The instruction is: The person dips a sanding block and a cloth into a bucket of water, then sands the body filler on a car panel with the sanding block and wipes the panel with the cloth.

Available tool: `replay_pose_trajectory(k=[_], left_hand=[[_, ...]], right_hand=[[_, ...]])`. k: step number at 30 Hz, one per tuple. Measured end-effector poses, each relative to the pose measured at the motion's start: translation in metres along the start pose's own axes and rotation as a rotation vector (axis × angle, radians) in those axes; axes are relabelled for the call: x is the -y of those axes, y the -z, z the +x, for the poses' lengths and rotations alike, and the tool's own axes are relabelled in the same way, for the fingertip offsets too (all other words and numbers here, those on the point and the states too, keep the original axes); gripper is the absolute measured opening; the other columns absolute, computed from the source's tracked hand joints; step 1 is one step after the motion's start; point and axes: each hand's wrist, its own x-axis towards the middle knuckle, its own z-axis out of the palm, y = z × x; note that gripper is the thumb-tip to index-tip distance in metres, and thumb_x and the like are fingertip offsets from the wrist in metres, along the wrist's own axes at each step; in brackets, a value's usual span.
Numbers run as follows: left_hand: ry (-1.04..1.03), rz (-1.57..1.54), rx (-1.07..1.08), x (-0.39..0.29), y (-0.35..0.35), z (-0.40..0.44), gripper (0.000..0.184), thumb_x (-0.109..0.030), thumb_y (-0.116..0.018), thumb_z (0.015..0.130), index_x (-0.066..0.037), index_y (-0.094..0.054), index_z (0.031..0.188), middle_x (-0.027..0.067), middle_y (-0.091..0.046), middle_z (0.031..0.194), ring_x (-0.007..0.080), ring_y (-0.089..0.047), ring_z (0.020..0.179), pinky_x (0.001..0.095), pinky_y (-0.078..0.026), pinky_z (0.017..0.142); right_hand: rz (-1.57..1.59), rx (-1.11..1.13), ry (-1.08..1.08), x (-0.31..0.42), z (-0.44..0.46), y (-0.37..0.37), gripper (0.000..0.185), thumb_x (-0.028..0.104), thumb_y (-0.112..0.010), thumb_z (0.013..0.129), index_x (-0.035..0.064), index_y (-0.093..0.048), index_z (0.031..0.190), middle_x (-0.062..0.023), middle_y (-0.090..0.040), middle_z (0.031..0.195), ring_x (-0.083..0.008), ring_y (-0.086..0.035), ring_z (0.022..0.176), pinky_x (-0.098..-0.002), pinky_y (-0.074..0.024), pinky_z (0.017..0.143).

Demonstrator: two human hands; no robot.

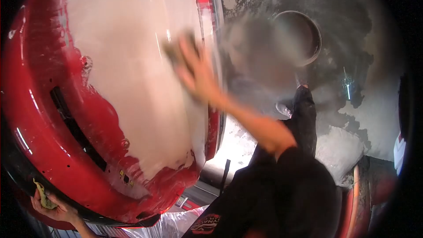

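Observation:
A red car body panel (99, 114) fills the left side, with a large pale beige patch (132, 61) across it. My right hand (197, 72) presses a dark, blurred pad (176, 53) against the right part of the patch, its fingers over the pad. At the lower left, by the panel's dark edge, my left hand (55, 209) holds a crumpled yellow-green cloth (45, 199) between thumb and fingers.
A round bucket (316, 39) stands on the wet grey floor (339, 0) at the upper right. Clear plastic sheeting (176, 222) lies below the panel. A pale bag-like object (339, 152) is at the lower right, beside a red curved part (348, 211).

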Motion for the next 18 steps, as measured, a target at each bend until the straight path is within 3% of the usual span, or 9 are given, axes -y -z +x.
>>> replay_pose_trajectory(k=[2, 4, 7, 10, 13, 15, 16, 18], left_hand=[[-0.003, 0.165, 0.086, 0.016, 0.008, -0.006, 0.043, -0.026, -0.060, 0.105, 0.001, -0.047, 0.137, 0.0108, -0.061, 0.130, 0.0299, -0.050, 0.131, 0.0459, -0.037, 0.115], [0.024, 0.063, 0.034, 0.014, 0.004, -0.010, 0.041, -0.021, -0.062, 0.104, 0.001, -0.049, 0.137, 0.0127, -0.060, 0.131, 0.0291, -0.052, 0.127, 0.0439, -0.037, 0.114], [0.008, -0.020, -0.011, 0.012, -0.003, -0.005, 0.039, -0.017, -0.063, 0.104, 0.001, -0.051, 0.136, 0.0132, -0.059, 0.133, 0.0286, -0.053, 0.127, 0.0423, -0.037, 0.113], [0.012, 0.027, 0.006, 0.010, -0.002, -0.006, 0.040, -0.018, -0.062, 0.104, 0.001, -0.050, 0.136, 0.0133, -0.060, 0.133, 0.0302, -0.053, 0.127, 0.0443, -0.037, 0.114], [-0.020, 0.108, 0.010, 0.009, -0.001, -0.002, 0.042, -0.021, -0.061, 0.104, 0.000, -0.047, 0.138, 0.0136, -0.061, 0.131, 0.0321, -0.053, 0.126, 0.0480, -0.038, 0.114], [0.008, 0.027, -0.002, 0.007, -0.001, 0.000, 0.040, -0.019, -0.063, 0.104, 0.000, -0.050, 0.137, 0.0138, -0.060, 0.132, 0.0311, -0.053, 0.126, 0.0457, -0.038, 0.113], [0.022, -0.012, -0.001, 0.006, 0.000, -0.002, 0.039, -0.017, -0.063, 0.103, 0.000, -0.052, 0.137, 0.0139, -0.059, 0.132, 0.0306, -0.054, 0.126, 0.0446, -0.038, 0.113], [0.012, 0.012, 0.007, 0.012, 0.000, -0.002, 0.040, -0.018, -0.064, 0.103, 0.000, -0.051, 0.136, 0.0144, -0.059, 0.131, 0.0297, -0.055, 0.124, 0.0433, -0.039, 0.111]], right_hand=[[0.007, -0.068, -0.112, -0.011, 0.121, 0.008, 0.073, 0.032, -0.068, 0.095, 0.0209, -0.035, 0.160, -0.0270, -0.050, 0.126, -0.0453, -0.053, 0.116, -0.0500, -0.0495, 0.092], [-0.063, -0.247, -0.006, -0.020, 0.185, 0.013, 0.053, 0.036, -0.062, 0.096, 0.0054, -0.051, 0.139, -0.0345, -0.061, 0.118, -0.0510, -0.058, 0.111, -0.0542, -0.0468, 0.097], [-0.016, -0.016, -0.081, 0.000, 0.073, 0.007, 0.075, 0.032, -0.068, 0.095, 0.0223, -0.033, 0.161, -0.0275, -0.050, 0.126, -0.0463, -0.053, 0.115, -0.0509, -0.0493, 0.094], [-0.025, 0.108, 0.027, 0.025, -0.114, -0.006, 0.075, 0.031, -0.070, 0.094, 0.0165, -0.038, 0.160, -0.0350, -0.037, 0.149, -0.0525, -0.043, 0.134, -0.0542, -0.0408, 0.109], [0.010, 0.052, -0.010, 0.045, -0.120, 0.000, 0.075, 0.031, -0.070, 0.094, 0.0144, -0.038, 0.160, -0.0345, -0.041, 0.143, -0.0523, -0.045, 0.128, -0.0543, -0.0414, 0.108], [-0.028, 0.010, -0.030, 0.022, -0.038, -0.002, 0.076, 0.030, -0.072, 0.092, 0.0144, -0.038, 0.159, -0.0331, -0.046, 0.134, -0.0513, -0.050, 0.120, -0.0532, -0.0454, 0.103], [-0.052, -0.088, -0.015, 0.006, 0.021, -0.007, 0.074, 0.032, -0.071, 0.093, 0.0134, -0.040, 0.157, -0.0316, -0.050, 0.124, -0.0497, -0.054, 0.112, -0.0529, -0.0492, 0.095], [-0.032, -0.087, -0.122, -0.014, 0.133, 0.008, 0.067, 0.037, -0.068, 0.095, 0.0174, -0.042, 0.154, -0.0301, -0.051, 0.119, -0.0477, -0.058, 0.106, -0.0535, -0.0507, 0.087]])
